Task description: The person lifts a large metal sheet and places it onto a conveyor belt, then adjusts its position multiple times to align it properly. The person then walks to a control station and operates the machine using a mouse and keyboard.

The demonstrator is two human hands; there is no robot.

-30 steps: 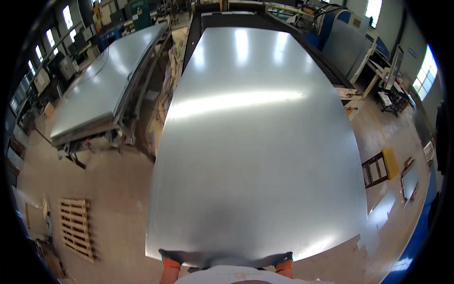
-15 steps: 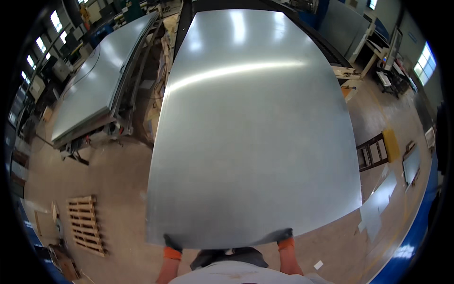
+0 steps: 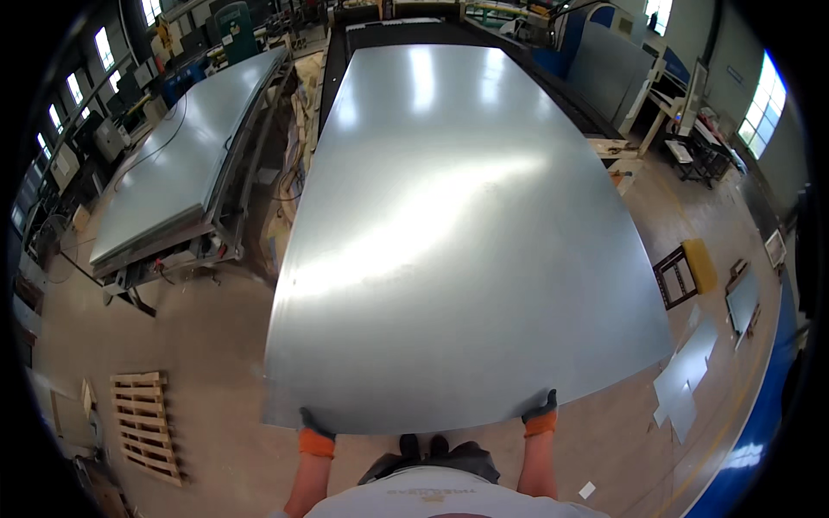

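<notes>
A very large shiny metal sheet (image 3: 458,224) stretches flat away from me, filling the middle of the head view. My left hand (image 3: 314,429), in a dark glove with an orange cuff, grips the sheet's near edge toward its left corner. My right hand (image 3: 541,411), gloved the same way, grips the near edge toward the right corner. The fingers of both hands are hidden under the sheet. Below the edge I see my shoes and dark trousers (image 3: 427,456).
A second metal sheet lies on a steel frame table (image 3: 177,168) to the left. A wooden pallet (image 3: 145,423) lies on the floor at lower left. Small metal offcuts (image 3: 691,380), a yellow block and a dark frame (image 3: 673,276) lie on the floor at right. Machines stand at the back.
The sheet's near edge has moved away from my body and up in the view, baring more of my forearms, shoes and trousers. The workshop has shifted slightly in the view.
</notes>
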